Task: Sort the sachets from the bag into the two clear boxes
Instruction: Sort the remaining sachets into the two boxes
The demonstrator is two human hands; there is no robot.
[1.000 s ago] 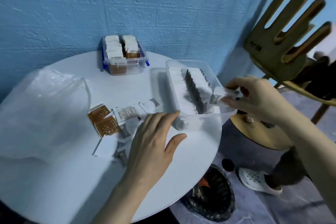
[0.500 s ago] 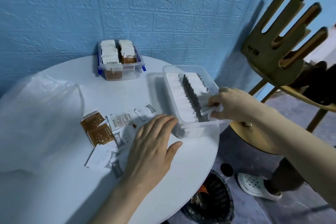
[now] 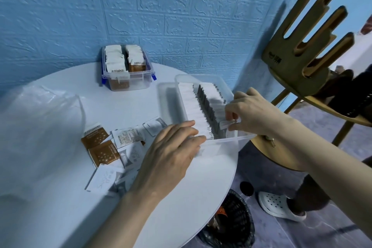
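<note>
At the far left of the round white table lies a crumpled clear plastic bag, slack and open toward the middle. Beside its mouth, loose sachets, brown and white, are spread flat, probably so each kind can be told apart. Against the blue wall stands the smaller clear box, sachets filed upright in two rows. The left hand rests with fingers fairly straight against the near end of the long clear box, seemingly steadying it near the table edge. The right hand pinches a white sachet at the right-hand row, apparently slotting it in upright. A wooden hand-shaped chair stands at the right.
</note>
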